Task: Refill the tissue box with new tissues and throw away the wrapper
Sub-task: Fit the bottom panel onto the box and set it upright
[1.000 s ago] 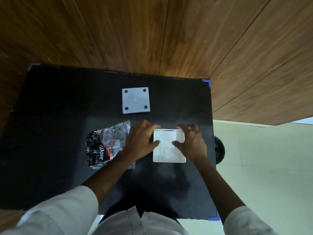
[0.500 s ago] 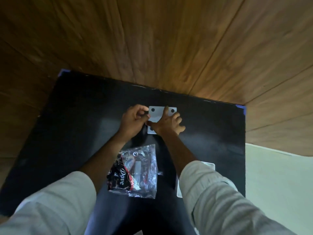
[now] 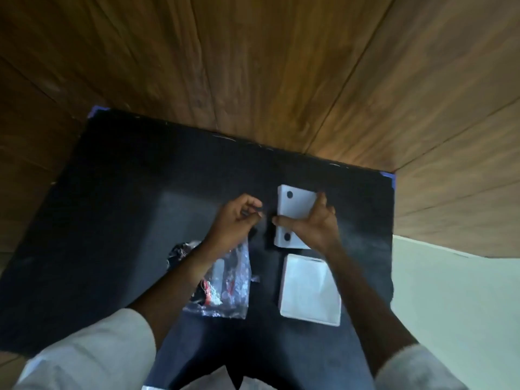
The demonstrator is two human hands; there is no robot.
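Note:
A white square panel (image 3: 295, 205) with black round dots is held just above the black table (image 3: 126, 220) by my right hand (image 3: 316, 228), thumb on its left edge and fingers over its right side. To the left of the panel my left hand (image 3: 235, 218) is off it, fingers curled with nothing visible in them. The white square tissue box (image 3: 309, 291) lies flat on the table just below the panel, under my right forearm. The crumpled clear wrapper (image 3: 228, 288) with black and red print lies left of the box, partly covered by my left forearm.
The black table sits against a wooden wall (image 3: 281, 66). Its right edge (image 3: 392, 249) borders a pale floor (image 3: 450, 305). Bare tabletop stretches to the left of the wrapper.
Both hands reached from the box to the dotted panel at the back. Now my right hand has lifted it and brought it nearer the box, while my left hand has come off it.

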